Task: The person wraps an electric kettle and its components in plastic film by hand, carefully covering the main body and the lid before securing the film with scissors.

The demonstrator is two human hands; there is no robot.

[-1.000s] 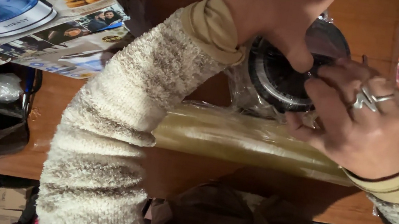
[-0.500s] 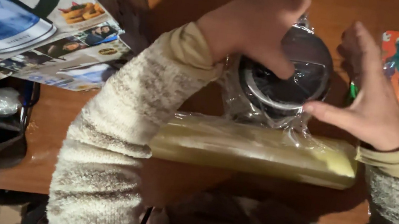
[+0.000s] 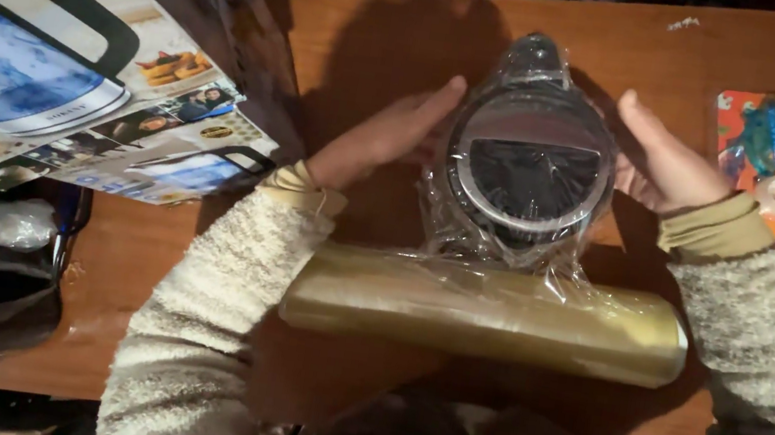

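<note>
Head view: wooden desk (image 3: pixel 383 35) is carrying a printed box (image 3: pixel 74 73) at left. Both grips, left hand (image 3: pixel 384 136) and right hand (image 3: pixel 668 166), are lying open-palmed, flanking the film-wrapped kettle (image 3: pixel 528 167) behind the wrap roll (image 3: pixel 485 312).

Both hands (image 3: pixel 389 137) (image 3: pixel 663 165) now off the wrapped kettle (image 3: pixel 528 167), flat beside it.

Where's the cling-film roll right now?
Head view: the cling-film roll lies crosswise at the table's near edge, between both forearms, just below the wrapped kettle.
</note>
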